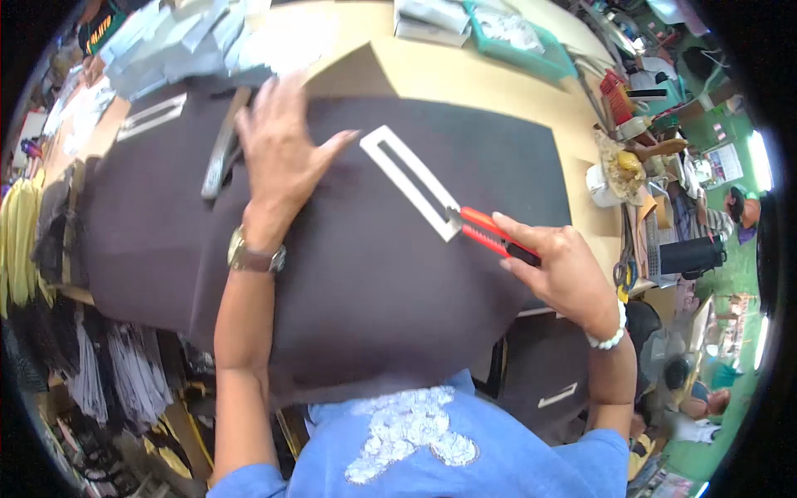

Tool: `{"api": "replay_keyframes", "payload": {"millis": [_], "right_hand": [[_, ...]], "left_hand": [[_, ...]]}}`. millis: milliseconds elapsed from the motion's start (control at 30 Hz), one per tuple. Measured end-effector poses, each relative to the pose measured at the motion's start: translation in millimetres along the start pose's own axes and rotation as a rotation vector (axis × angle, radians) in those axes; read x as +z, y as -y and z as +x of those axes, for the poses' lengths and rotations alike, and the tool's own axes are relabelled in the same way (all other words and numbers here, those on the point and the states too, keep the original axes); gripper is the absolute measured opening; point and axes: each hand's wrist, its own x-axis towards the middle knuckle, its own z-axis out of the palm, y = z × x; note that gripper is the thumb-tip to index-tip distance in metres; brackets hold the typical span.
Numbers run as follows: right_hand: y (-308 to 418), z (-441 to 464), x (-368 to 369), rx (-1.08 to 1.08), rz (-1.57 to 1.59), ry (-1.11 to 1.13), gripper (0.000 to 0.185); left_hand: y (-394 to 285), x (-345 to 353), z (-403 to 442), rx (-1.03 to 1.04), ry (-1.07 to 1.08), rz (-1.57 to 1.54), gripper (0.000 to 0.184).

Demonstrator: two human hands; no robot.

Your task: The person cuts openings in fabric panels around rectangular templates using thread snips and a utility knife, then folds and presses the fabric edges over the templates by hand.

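Note:
My right hand point(560, 270) grips a red utility knife point(490, 232). The knife's blade tip is at the lower right end of a white rectangular frame-shaped strip point(407, 178) with a long slot in its middle. That strip lies on a large dark brown sheet of material point(374, 299) spread over the table. My left hand point(282, 149) lies with fingers spread on the sheet, left of the strip. Beside its wrist and fingers is a long metal tool point(220, 158), whose kind I cannot make out. A second white slotted strip point(154, 114) lies farther left on the dark material.
Pale folded pieces point(174, 50) are heaped at the back left. A teal basket point(531, 46) stands at the back. On the right are a white tub point(602, 184) with a yellowish lump and scissors point(624, 278). Yellow cloth point(21, 236) hangs at the far left.

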Motion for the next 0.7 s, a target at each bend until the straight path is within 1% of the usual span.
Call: {"api": "replay_keyframes", "payload": {"millis": [33, 67, 133, 200, 233, 300, 333, 367, 400, 433, 467, 500, 533, 567, 600, 667, 700], "right_hand": [[-15, 3, 0, -0.072, 0.151, -0.086, 0.044], [-20, 9, -4, 0.155, 0.249, -0.142, 0.04], [-24, 11, -8, 0.606, 0.49, -0.221, 0.035], [-53, 19, 17, 0.535, 0.359, -0.419, 0.031], [-69, 23, 32, 0.501, 0.293, -0.504, 0.029], [-88, 30, 50, 0.363, 0.073, -0.572, 0.03], [-94, 31, 57, 0.297, -0.034, -0.599, 0.03], [-97, 31, 61, 0.338, -0.126, -0.553, 0.034], [-91, 29, 60, 0.329, -0.217, -0.591, 0.035], [-78, 25, 54, 0.321, -0.309, -0.625, 0.036], [-65, 22, 46, 0.307, -0.406, -0.66, 0.038], [-53, 15, 41, 0.332, -0.256, -0.62, 0.041], [-39, 2, 36, 0.356, -0.167, -0.478, 0.04], [-26, -12, 31, 0.376, -0.082, -0.333, 0.04], [-21, -20, 29, 0.394, 0.001, -0.187, 0.04], [-22, -28, 38, 0.435, 0.142, -0.197, 0.036], [-23, -31, 43, 0.453, 0.212, -0.195, 0.034]], "left_hand": [[12, 0, -2, -0.097, 0.035, 0.074, 0.083], [22, -4, -1, -0.202, 0.057, 0.148, 0.08], [27, -22, 10, -0.432, 0.52, 0.163, 0.073], [28, -17, 1, -0.358, 0.465, 0.159, 0.055], [33, -10, -3, -0.275, 0.389, 0.108, 0.05], [40, -7, -3, -0.116, 0.243, 0.017, 0.039], [39, -10, 0, -0.238, 0.26, -0.156, 0.033], [35, -11, 2, -0.36, 0.275, -0.331, 0.029], [31, -14, 5, -0.482, 0.291, -0.507, 0.025], [38, -3, 6, -0.542, 0.225, -0.838, 0.029], [45, 1, 4, -0.644, 0.327, -0.832, 0.032], [32, -13, 13, -0.749, 0.427, -0.823, 0.034], [20, -27, 19, -0.859, 0.532, -0.81, 0.037], [13, -37, 24, -0.839, 0.624, -0.707, 0.042], [18, -31, 22, -0.753, 0.664, -0.702, 0.041], [32, -14, 10, -0.601, 0.748, -0.693, 0.039], [25, -13, 8, -0.548, 0.654, -0.764, 0.036]]}}
